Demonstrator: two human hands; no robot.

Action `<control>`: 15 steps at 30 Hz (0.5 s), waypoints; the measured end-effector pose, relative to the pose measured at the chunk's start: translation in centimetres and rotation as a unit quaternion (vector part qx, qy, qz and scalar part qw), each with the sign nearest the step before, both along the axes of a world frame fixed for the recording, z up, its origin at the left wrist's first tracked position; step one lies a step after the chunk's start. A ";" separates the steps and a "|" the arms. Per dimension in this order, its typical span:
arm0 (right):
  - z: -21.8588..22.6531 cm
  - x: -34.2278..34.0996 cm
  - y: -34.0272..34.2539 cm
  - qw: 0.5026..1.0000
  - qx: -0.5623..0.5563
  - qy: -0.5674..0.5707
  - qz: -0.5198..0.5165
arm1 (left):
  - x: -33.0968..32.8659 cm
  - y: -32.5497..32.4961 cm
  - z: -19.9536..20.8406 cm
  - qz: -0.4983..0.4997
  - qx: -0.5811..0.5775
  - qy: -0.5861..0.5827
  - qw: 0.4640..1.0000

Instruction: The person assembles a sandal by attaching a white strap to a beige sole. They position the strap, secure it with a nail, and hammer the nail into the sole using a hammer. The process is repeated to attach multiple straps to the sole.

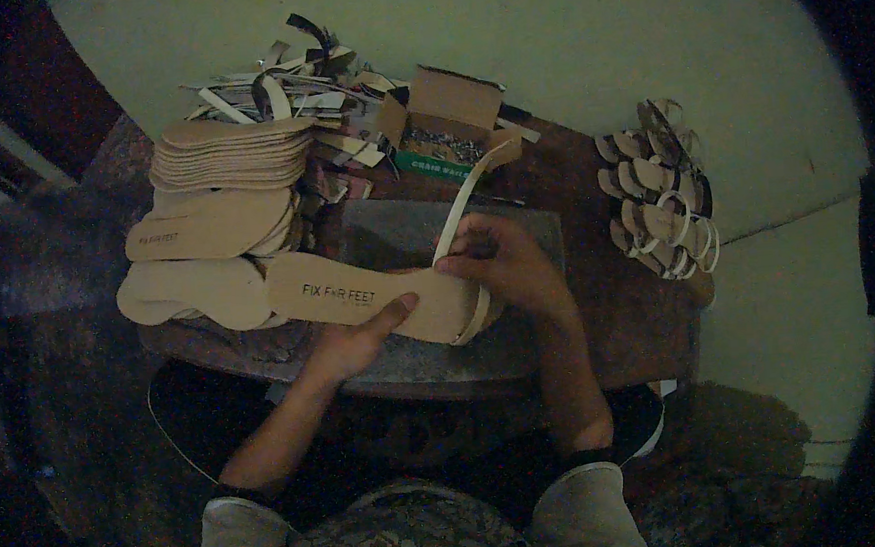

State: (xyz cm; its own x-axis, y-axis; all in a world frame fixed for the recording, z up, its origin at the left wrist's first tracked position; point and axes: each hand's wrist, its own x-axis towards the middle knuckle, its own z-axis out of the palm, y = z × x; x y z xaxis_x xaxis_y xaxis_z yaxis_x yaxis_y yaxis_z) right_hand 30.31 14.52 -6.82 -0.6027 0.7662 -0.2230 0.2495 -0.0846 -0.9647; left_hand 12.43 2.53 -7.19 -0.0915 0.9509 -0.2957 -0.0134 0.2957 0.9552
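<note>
My left hand [354,347] is closed on a tan shoe insole [440,308], its thumb on top and its fingers hidden underneath. The insole is held roughly level, with dark printing on its upper face. At the insole's far edge, my right hand [507,259] pinches a narrow white strap [461,204] between thumb and fingers. The strap's free end rises and curves to the right, tipped with a tan piece. A pale band wraps the insole's right end. Whether the strap is attached to the insole, I cannot tell.
To the left are piles of insoles [235,158]. Behind them lies a heap of strap scraps [291,92]. An open cardboard box [455,94] of small metallic bits stands at the back. A dark slab [540,232] lies on the table. Strapped sandals [658,185] are clustered at right.
</note>
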 end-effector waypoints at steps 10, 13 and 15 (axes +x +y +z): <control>0.5 -0.4 -0.2 0.998 0.052 -0.020 0.018 | -0.3 -0.5 -1.3 0.016 0.008 0.014 1.000; 1.3 0.2 0.0 0.997 0.073 -0.018 0.006 | 0.0 -0.6 0.4 -0.004 -0.023 0.008 1.000; 2.4 0.6 1.0 0.992 0.122 -0.020 -0.004 | -0.2 -0.3 1.3 -0.008 -0.033 0.021 0.999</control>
State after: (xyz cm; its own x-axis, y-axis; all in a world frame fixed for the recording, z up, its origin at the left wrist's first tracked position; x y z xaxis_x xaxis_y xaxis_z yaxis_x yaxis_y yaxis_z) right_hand 30.93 15.56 -4.46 -0.5913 0.8046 -0.0544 0.2883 0.1479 -0.9460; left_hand 12.22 2.22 -5.89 -0.0906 0.9309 -0.3538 0.0318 0.3578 0.9333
